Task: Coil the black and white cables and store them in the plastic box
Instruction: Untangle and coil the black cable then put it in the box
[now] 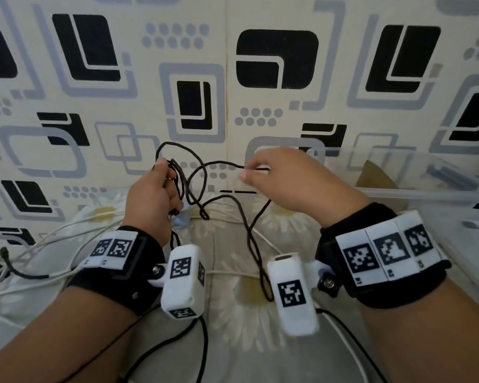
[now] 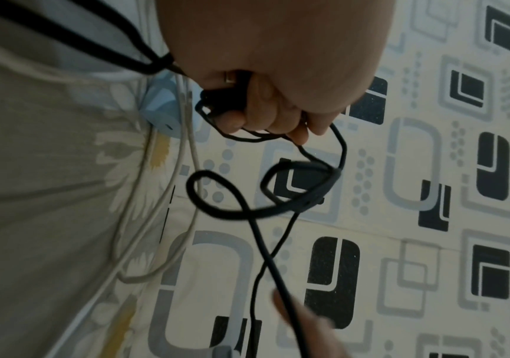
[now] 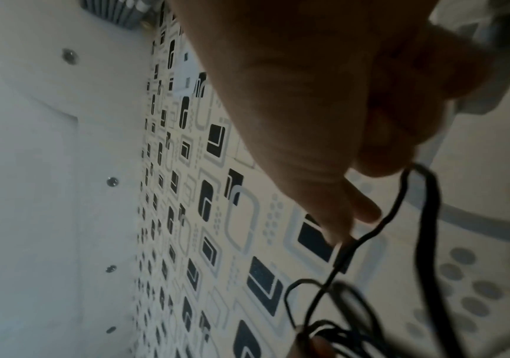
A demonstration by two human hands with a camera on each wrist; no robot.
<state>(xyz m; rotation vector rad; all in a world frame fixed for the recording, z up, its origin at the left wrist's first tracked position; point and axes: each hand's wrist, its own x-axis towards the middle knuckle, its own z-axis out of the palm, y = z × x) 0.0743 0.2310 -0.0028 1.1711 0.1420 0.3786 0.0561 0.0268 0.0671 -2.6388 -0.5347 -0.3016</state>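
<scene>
The black cable (image 1: 202, 172) hangs in loose loops between both hands, above a flowered bedsheet (image 1: 233, 341). My left hand (image 1: 163, 186) grips several gathered loops of it; in the left wrist view the fingers (image 2: 262, 121) curl round those loops, and more black cable (image 2: 247, 213) dangles below. My right hand (image 1: 246, 172) pinches one strand between thumb and forefinger, as the right wrist view also shows of the black cable (image 3: 394, 213). The white cable (image 1: 39, 244) lies loose on the sheet at the left. The clear plastic box (image 1: 426, 193) stands at the right.
A patterned black, grey and cream wall (image 1: 233, 78) rises right behind the bed. A small light-blue object (image 2: 161, 106) lies at the wall's foot by the white cable (image 2: 167, 218). A black cord end (image 1: 4, 252) lies at far left. Thin black cords (image 1: 203, 341) trail below my wrists.
</scene>
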